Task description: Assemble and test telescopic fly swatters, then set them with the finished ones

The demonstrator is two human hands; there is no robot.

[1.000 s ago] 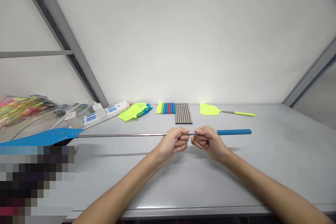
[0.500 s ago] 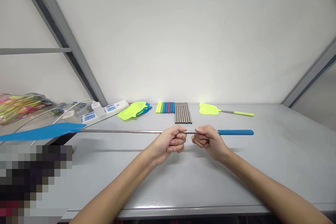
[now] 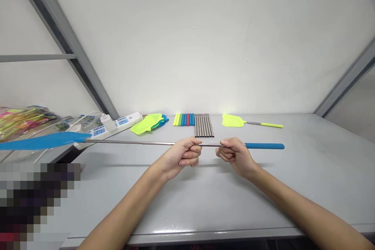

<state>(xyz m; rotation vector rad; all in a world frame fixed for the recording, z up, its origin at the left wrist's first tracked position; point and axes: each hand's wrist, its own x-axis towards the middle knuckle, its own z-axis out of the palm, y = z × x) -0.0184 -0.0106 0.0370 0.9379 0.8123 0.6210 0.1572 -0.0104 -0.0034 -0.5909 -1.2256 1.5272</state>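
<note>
As rod point(image 3: 211, 145) lies crosswise, my left hand point(image 3: 182, 155) and right hand point(image 3: 238, 157) both clench it, right nearer handle point(image 3: 265, 146).

Two grips, the left grip point(image 3: 184, 156) and the right grip point(image 3: 236, 156), hold one blue swatter point(image 3: 142, 142). Beyond the left grip: eight loose handles point(image 3: 188, 120), being two yellow, one green, four blue and one red. Beyond the gap between both grips: eight metal tubes point(image 3: 204, 125). Beyond the right grip: one yellow swatter point(image 3: 253, 123). Left of the left grip: one power strip point(image 3: 129, 120), two white adapters point(image 3: 108, 123), and overlapping swatter heads point(image 3: 149, 123), too hidden to count.
</note>
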